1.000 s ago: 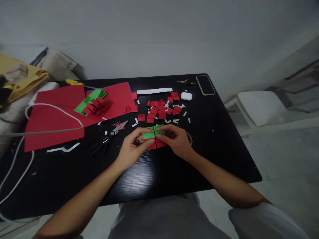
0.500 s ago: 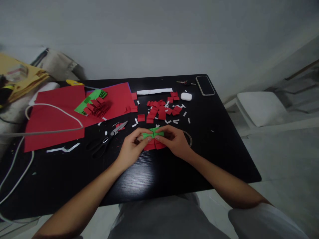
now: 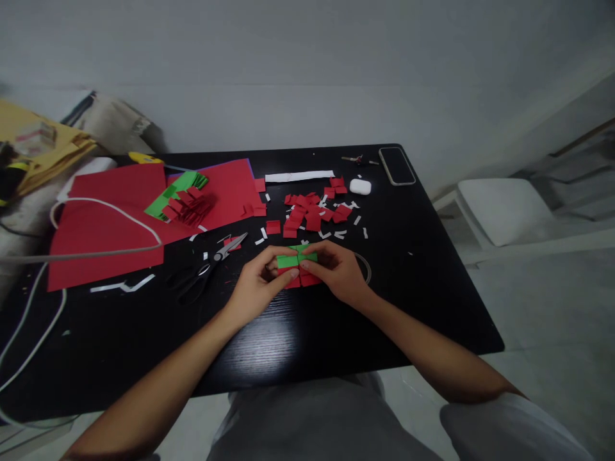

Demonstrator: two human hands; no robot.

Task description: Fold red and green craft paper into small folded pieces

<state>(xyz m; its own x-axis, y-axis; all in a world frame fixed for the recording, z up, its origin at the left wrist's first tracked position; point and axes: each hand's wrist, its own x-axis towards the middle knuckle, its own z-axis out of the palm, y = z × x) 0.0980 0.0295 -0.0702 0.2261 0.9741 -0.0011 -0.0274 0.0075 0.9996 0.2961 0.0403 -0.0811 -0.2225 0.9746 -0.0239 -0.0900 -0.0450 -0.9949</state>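
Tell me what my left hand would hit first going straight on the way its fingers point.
Your left hand would likely meet your right hand, which faces it across the green and red paper both hold; depth is hard to judge.

The right arm [image 3: 435, 346] wears a short grey sleeve [image 3: 514, 426], plain and loose, which ends near the elbow; below it the forearm is bare. The left arm [image 3: 177, 368] also has a bare forearm. Grey cloth [image 3: 317, 422], softly wrinkled, covers the body. The left grip [image 3: 252, 283] carries a small ring [image 3: 266, 269], unclear in detail.
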